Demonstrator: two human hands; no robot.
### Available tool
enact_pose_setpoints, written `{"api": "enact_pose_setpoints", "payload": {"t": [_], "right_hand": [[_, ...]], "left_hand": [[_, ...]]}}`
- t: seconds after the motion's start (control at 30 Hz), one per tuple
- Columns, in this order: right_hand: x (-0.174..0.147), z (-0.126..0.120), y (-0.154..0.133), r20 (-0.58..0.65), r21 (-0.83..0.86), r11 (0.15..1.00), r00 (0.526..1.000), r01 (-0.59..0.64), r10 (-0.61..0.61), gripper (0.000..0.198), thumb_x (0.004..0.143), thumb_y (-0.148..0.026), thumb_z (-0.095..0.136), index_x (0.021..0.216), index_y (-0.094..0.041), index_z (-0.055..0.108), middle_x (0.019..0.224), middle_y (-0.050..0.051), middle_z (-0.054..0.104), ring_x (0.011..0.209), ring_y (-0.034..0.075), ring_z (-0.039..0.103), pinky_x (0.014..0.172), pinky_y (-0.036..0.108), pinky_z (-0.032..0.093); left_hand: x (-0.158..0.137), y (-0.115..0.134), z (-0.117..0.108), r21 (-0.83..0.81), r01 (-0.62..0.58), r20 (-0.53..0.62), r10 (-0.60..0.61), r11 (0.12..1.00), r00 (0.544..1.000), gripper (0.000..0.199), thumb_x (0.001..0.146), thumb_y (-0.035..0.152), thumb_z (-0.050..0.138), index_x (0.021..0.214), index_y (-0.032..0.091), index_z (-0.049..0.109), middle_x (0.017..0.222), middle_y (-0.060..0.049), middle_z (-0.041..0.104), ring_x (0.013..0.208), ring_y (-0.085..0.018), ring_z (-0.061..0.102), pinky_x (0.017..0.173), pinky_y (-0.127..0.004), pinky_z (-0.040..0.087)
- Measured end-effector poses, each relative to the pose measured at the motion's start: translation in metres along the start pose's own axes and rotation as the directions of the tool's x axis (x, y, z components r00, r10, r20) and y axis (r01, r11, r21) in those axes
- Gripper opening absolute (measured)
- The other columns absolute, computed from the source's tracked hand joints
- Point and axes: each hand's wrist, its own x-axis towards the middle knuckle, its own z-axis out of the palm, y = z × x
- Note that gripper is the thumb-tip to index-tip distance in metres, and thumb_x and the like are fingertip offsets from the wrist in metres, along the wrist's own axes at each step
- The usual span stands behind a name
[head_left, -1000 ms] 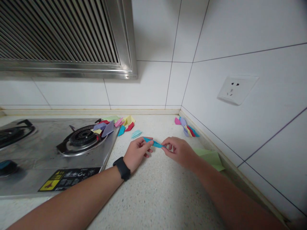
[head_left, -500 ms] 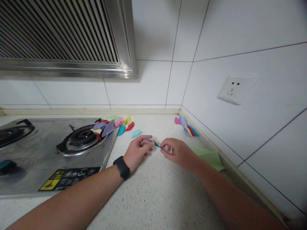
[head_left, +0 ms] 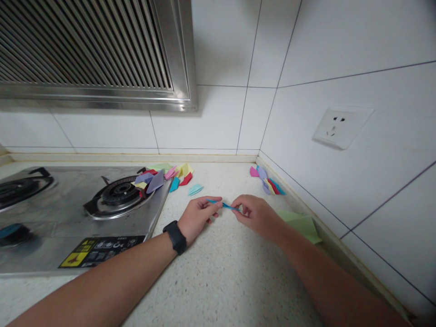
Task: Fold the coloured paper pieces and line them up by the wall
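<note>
Pinching a thin blue paper strip [head_left: 223,204] by its two ends, the left hand [head_left: 196,217] and right hand [head_left: 256,214] hold it just above the counter [head_left: 221,272] — long axis left to right, between them, equally near both. Loose paper scraps [head_left: 163,175] lie far left by the stove [head_left: 68,213].

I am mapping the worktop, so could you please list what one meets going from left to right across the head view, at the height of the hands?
Gas hob → black wristband → left hand → blue folded paper → right hand → green paper sheet → tiled side wall.
</note>
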Motion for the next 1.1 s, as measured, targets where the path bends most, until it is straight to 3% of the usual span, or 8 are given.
{"api": "enact_pose_setpoints", "payload": {"t": [0.17, 0.7, 0.93, 1.1], "right_hand": [[0.0008, -0.0019, 0.0007, -0.002, 0.012, 1.000, 1.000, 0.016, -0.016, 0.011, 0.084, -0.017, 0.057, 0.092, -0.021, 0.063, 0.085, 0.001, 0.064, 0.061, 0.010, 0.051, 0.061, 0.024, 0.039], [-0.0005, 0.0006, 0.0020, 0.038, 0.012, 1.000, 0.999, -0.010, 0.010, 0.009, 0.083, -0.017, 0.058, 0.092, -0.021, 0.060, 0.077, -0.002, 0.060, 0.057, 0.009, 0.048, 0.057, 0.023, 0.035], [-0.0023, -0.0007, -0.0030, 0.076, 0.034, 0.995, 0.993, -0.097, 0.094, 0.011, 0.082, -0.023, 0.060, 0.092, -0.022, 0.055, 0.059, -0.007, 0.049, 0.051, 0.009, 0.046, 0.052, 0.022, 0.031], [-0.0026, -0.0012, -0.0016, 0.070, 0.040, 0.998, 0.996, -0.051, 0.049, 0.005, 0.083, -0.020, 0.058, 0.088, -0.021, 0.056, 0.066, -0.005, 0.053, 0.055, 0.009, 0.047, 0.054, 0.022, 0.033]], "left_hand": [[-0.0023, 0.0019, 0.0004, 0.031, 0.018, -0.001, -0.018, 0.999, 1.000, 0.045, 0.078, 0.049, 0.067, 0.107, 0.016, 0.072, 0.074, -0.005, 0.066, 0.060, -0.011, 0.053, 0.047, -0.019, 0.037], [-0.0023, 0.0023, -0.0012, 0.088, -0.021, 0.028, 0.018, 0.996, 0.999, 0.047, 0.078, 0.048, 0.068, 0.116, 0.020, 0.068, 0.071, -0.001, 0.059, 0.057, -0.010, 0.044, 0.048, -0.020, 0.031], [-0.0023, 0.0024, -0.0011, 0.091, -0.050, 0.003, 0.050, 0.995, 0.999, 0.044, 0.080, 0.049, 0.066, 0.113, 0.019, 0.067, 0.059, 0.004, 0.045, 0.049, -0.007, 0.033, 0.046, -0.022, 0.019], [-0.0012, 0.0008, -0.0022, 0.081, -0.097, -0.013, 0.098, 0.992, 0.995, 0.042, 0.080, 0.045, 0.066, 0.112, 0.019, 0.066, 0.057, 0.006, 0.039, 0.049, -0.007, 0.031, 0.047, -0.022, 0.020]]}}
